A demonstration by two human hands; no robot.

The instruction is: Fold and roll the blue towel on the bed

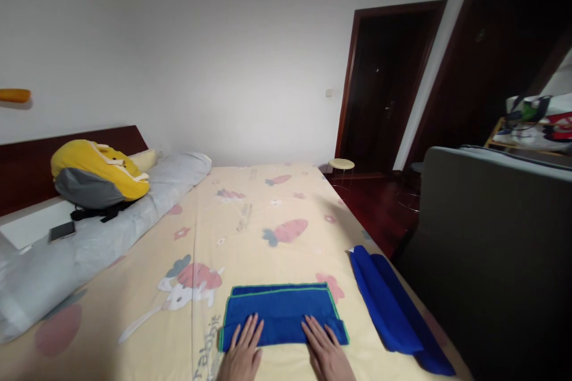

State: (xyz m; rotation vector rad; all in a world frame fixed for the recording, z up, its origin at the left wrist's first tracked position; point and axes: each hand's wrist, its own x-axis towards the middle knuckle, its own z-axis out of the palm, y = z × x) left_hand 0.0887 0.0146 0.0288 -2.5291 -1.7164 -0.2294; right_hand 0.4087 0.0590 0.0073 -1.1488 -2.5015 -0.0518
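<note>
Head view: a soft blue folded towel (282, 314) is pressed flat near the bed (250, 232)'s front edge by the left hand (243, 352) and right hand (325, 351), fingers spread, nothing grasped. A second blue cloth (388, 303) is draped along the right edge; a yellow backpack (96, 174) is propped on grey pillows (102, 232).

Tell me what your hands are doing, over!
Left hand and right hand flat on folded blue towel. Towel on the bed sheet. Second blue towel lies right, apart.
</note>
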